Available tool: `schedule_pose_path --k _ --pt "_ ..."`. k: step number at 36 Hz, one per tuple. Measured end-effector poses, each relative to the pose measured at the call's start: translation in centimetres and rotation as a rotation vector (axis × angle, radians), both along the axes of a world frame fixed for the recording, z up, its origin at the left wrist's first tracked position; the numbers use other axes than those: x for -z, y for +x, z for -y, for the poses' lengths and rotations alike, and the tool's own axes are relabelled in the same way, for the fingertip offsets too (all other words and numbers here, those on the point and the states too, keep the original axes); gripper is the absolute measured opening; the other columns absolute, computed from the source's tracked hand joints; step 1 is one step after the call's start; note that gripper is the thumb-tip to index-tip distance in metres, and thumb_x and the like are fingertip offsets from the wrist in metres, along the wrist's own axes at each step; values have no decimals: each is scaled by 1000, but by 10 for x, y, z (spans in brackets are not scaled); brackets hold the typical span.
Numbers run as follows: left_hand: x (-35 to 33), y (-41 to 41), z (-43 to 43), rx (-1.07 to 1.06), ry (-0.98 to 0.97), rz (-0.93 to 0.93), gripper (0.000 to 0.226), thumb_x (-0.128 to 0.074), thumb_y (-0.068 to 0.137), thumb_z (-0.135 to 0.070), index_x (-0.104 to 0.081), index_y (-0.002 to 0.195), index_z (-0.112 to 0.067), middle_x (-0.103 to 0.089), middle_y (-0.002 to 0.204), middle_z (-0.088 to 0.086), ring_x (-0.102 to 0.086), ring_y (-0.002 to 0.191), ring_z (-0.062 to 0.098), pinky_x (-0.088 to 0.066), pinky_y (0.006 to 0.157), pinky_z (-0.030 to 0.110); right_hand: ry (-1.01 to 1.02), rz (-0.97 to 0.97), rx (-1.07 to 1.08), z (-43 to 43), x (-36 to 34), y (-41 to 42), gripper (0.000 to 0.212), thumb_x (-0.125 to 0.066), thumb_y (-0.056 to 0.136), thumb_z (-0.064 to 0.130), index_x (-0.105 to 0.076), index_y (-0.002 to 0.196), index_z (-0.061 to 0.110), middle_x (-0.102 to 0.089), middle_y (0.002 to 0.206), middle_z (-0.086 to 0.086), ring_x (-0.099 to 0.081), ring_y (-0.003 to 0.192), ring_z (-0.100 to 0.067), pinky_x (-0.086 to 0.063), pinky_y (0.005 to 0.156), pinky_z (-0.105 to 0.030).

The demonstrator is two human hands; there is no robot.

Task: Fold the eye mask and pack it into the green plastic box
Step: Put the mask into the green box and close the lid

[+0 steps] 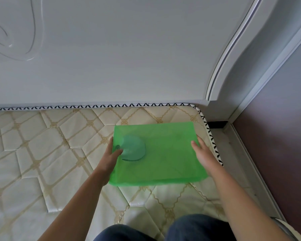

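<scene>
Packing status: the folded eye mask (pixel 133 149) lay inside the green plastic box (pixel 163 162), seen tinted through the translucent top; judged near the end of the task.
Box position: flat on the quilted mattress (pixel 42 153), near its far right corner, just short of the white headboard (pixel 111 58).
Long axis: ran left to right across the person, one short end toward each hand.
Mask offset: sat at the box's left end, well apart from the right end, so nearer the left hand.
Left hand (pixel 110 159): fingers straight along the left short wall, thumb laid over the top just beside the mask; not closed around anything.
Right hand (pixel 203 153): fingers straight against the right short wall, thumb at the top edge; likewise not gripping.
Latch: whether the top was fully seated could not be told.
Likely next: pressing the top down or lifting the box between both palms.
</scene>
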State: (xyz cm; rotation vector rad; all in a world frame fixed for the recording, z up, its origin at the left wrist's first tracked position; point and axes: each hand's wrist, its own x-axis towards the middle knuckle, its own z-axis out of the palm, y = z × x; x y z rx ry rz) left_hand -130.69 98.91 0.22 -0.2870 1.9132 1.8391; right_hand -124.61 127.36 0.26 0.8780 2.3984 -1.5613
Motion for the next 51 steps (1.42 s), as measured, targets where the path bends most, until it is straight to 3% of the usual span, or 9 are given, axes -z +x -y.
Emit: schedule_pose_path --k 3,7,12,24,29,36,44,48,51 --pt "1 3 1 -5 -17 16 58 -39 99 -20 -12 147 -38 -43 138 10 -58 106 35 -55 64 36 -58 -7 16 -1 0 2 51 -34 97 41 -16 145 35 -23 154 0 -25 139 -27 -24 110 -47" --pt "6 8 5 -4 -12 53 47 -35 100 -27 -22 145 -38 -53 126 8 -65 85 25 -56 49 30 -200 -34 64 -2 0 7 51 -36 98 33 -17 144 38 -19 155 3 -20 141 -25 -19 111 -47" --pt "14 12 11 -2 8 109 43 -32 99 -37 -31 142 -32 -56 130 13 -63 99 32 -55 72 38 -306 -33 97 -1 1 13 49 -36 98 34 -18 143 42 -20 154 5 -17 141 -25 -16 111 -48" --pt "16 14 8 -56 -47 111 44 -35 98 -38 -36 141 -28 -59 125 14 -64 97 32 -54 77 40 -239 -56 89 1 4 20 53 -41 94 41 -20 143 40 -24 153 5 -23 139 -28 -20 110 -52" --pt "18 17 5 -91 -122 19 44 -41 96 -37 -41 138 -26 -62 110 6 -64 82 18 -52 62 28 -59 -145 98 3 2 22 57 -52 91 32 -32 142 22 -32 150 -1 -30 137 -25 -27 109 -43" --pt "22 18 7 -116 -230 -62 51 -50 90 -43 -46 136 -21 -62 124 10 -60 109 30 -47 95 45 157 -209 154 9 5 22 42 -59 88 26 -49 124 8 -51 133 -10 -45 123 -27 -36 96 -34" --pt "28 19 7 -145 -411 -134 50 -52 86 -51 -60 122 -16 -61 69 4 -53 63 20 -45 58 28 157 -218 111 7 5 27 39 -51 93 23 -47 128 8 -50 136 -11 -45 125 -27 -36 98 -35" --pt "27 20 8 -98 -400 -133 48 -48 90 -48 -58 123 -14 -60 74 4 -53 69 20 -45 60 28 86 -196 70 7 3 31 44 -44 96 24 -38 138 15 -38 147 -8 -35 134 -25 -30 106 -38" --pt "25 21 11 -55 -325 -90 46 -41 94 -44 -54 127 -14 -66 101 10 -61 91 27 -50 83 38 -77 -167 71 8 3 38 51 -46 95 24 -28 143 27 -26 153 0 -25 139 -22 -25 109 -42"
